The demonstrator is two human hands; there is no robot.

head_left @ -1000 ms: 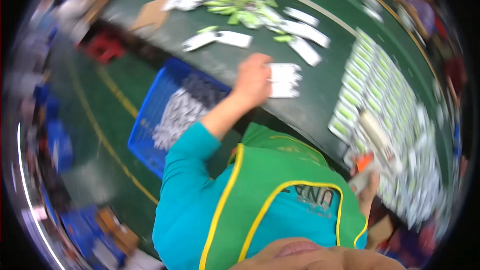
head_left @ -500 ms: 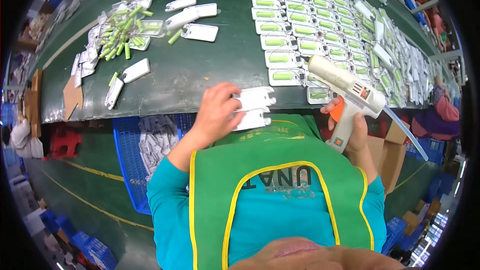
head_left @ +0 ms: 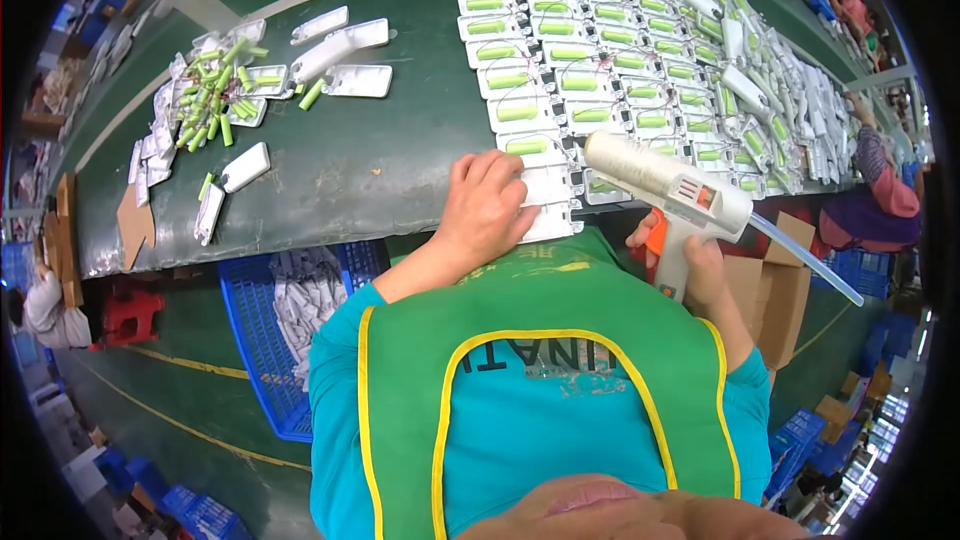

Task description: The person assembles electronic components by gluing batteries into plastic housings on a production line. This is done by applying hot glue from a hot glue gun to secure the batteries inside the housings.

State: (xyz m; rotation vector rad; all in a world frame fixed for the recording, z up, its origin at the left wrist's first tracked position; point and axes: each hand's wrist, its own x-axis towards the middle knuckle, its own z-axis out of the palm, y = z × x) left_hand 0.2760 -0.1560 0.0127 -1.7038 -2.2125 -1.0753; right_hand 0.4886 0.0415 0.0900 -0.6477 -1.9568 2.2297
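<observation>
My left hand (head_left: 485,205) is closed over the left ends of two white plastic casings (head_left: 547,185), which lie one below the other at the table's near edge. They sit at the near end of a column of casings, right below one that holds a light-green battery cell (head_left: 527,147). In my right hand (head_left: 703,265) is a white hot glue gun (head_left: 665,180) with an orange trigger, my fingers wrapped round its grip. Its nozzle points left toward the rows, and a translucent glue stick (head_left: 808,258) sticks out of its back.
Rows of casings with green cells (head_left: 585,55) cover the table's middle right, with heaped ones beyond. A pile of green cells (head_left: 215,90) and loose casings (head_left: 358,80) lie at left. Below the edge stands a blue crate (head_left: 262,360); a cardboard box (head_left: 785,295) is at right.
My left hand has moved up and right with the two casings, bringing them to the near end of the column. The glue gun stays in my right hand; the view has shifted slightly.
</observation>
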